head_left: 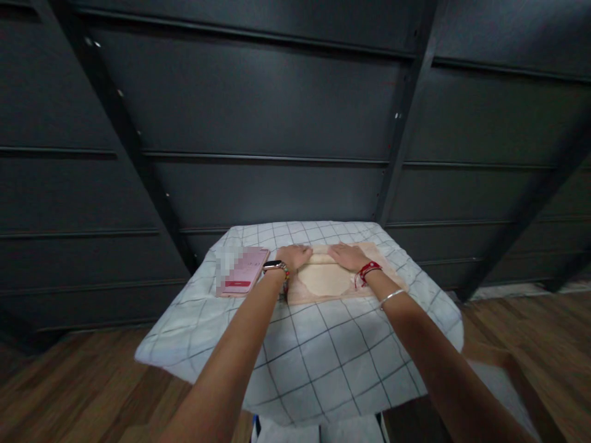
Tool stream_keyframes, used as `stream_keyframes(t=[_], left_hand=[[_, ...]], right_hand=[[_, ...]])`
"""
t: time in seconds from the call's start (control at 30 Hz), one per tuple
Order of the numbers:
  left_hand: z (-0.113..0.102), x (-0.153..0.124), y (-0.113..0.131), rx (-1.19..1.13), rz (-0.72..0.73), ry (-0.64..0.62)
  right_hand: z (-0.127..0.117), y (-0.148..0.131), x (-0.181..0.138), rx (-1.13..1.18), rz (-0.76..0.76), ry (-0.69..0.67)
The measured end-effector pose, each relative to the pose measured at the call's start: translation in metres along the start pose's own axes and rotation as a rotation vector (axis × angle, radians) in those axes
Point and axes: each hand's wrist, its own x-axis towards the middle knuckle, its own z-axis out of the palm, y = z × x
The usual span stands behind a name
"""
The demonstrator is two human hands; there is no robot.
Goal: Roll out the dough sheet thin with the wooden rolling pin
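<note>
A pale rolling pin [321, 257] lies crosswise over a flat, rounded sheet of dough [325, 282]. My left hand [295, 255] is closed over the pin's left end, and my right hand [347, 256] grips its right end. The hands hide both ends of the pin. Under the dough is a thin peach-coloured mat or sheet [298, 297], its right side wrinkled.
To the left of my left hand is a pink tablet or booklet [247, 268], partly blurred out. A white checked cloth [318, 344] covers the table. Dark panels [272, 104] stand behind it. A wooden-edged box [503, 381] sits at lower right.
</note>
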Motion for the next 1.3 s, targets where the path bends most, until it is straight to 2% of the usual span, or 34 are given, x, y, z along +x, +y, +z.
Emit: stream_keyframes(t=[0.13, 0.33, 0.6, 0.77, 0.87, 1.03, 1.3], left_hand=[[0.004, -0.024, 0.003, 0.043, 0.05, 0.044], [0.014, -0.05, 0.004, 0.053, 0.129, 0.147], [0.021, -0.065, 0.001, 0.016, 0.182, 0.172], [0.019, -0.073, -0.005, -0.02, 0.235, 0.108], [0.022, -0.063, -0.009, -0.013, 0.256, 0.129], [0.023, -0.026, -0.012, 0.056, 0.247, 0.241], [0.012, 0.036, -0.016, 0.092, 0.116, 0.103]], right_hand=[[0.001, -0.008, -0.024, 0.013, -0.017, -0.019], [0.004, -0.015, -0.052, 0.001, -0.037, 0.034], [0.006, -0.025, -0.067, -0.006, -0.028, 0.037], [0.012, -0.022, -0.076, -0.017, -0.096, 0.062], [0.016, -0.016, -0.067, -0.038, -0.107, 0.056], [0.018, -0.003, -0.03, -0.091, -0.049, 0.1], [0.012, 0.021, 0.032, -0.043, 0.055, 0.074]])
